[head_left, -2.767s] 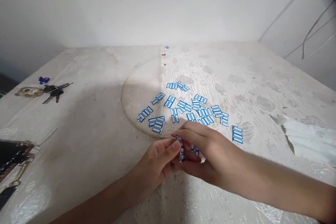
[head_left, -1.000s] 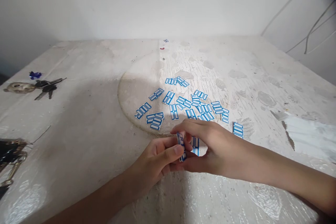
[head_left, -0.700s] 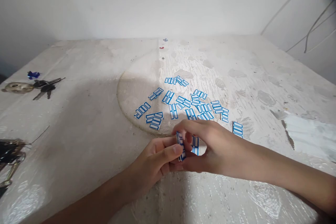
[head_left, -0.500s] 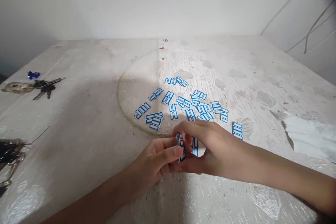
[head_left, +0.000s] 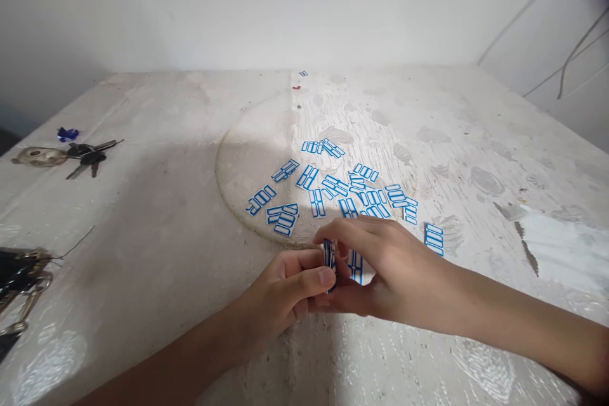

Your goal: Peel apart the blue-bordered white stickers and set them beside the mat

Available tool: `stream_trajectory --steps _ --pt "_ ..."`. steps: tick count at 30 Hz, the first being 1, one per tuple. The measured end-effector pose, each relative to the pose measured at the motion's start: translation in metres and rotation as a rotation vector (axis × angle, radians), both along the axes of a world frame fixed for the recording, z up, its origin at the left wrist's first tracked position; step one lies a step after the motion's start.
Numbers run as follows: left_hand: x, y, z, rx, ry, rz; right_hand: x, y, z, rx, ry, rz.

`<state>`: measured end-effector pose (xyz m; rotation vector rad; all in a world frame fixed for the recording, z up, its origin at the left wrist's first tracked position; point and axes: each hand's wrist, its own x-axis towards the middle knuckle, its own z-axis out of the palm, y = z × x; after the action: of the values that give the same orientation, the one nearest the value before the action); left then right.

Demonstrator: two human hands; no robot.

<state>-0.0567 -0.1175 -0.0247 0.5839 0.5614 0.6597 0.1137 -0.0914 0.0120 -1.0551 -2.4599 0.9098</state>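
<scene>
A small stack of blue-and-white paper cutouts (head_left: 328,255) stands on edge between my two hands. My left hand (head_left: 295,285) pinches it, thumb on the near side. My right hand (head_left: 380,266) curves over it, index finger at the top edge and thumb below; the tips of its fingers are partly hidden. Under the right hand lies another blue-outlined cutout (head_left: 354,265), partly covered. Beyond my hands several loose cutouts (head_left: 335,185) are scattered, some overlapping. One single cutout (head_left: 434,239) lies beside my right forearm.
A bunch of keys (head_left: 90,155) with a beige fob (head_left: 40,157) lies at the left, near a crumpled blue scrap (head_left: 68,134). Black binder clips (head_left: 19,273) sit at the left edge. A torn white sheet (head_left: 566,247) is at the right. Cables (head_left: 564,70) hang by the wall.
The stack between my hands has turned slightly, showing more of its edge and less of its printed face. The whole view has shifted a little; the scattered cutouts lie as before.
</scene>
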Motion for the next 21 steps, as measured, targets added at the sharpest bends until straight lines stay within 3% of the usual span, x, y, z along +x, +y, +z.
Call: stream_trajectory --steps 14,21 --pt "0.000 0.001 -0.002 0.022 0.030 0.018 0.002 0.002 -0.005 0.056 -0.006 0.009" --pt "0.002 0.001 0.001 0.060 0.061 0.012 0.000 0.001 -0.010 0.200 -0.084 0.061"
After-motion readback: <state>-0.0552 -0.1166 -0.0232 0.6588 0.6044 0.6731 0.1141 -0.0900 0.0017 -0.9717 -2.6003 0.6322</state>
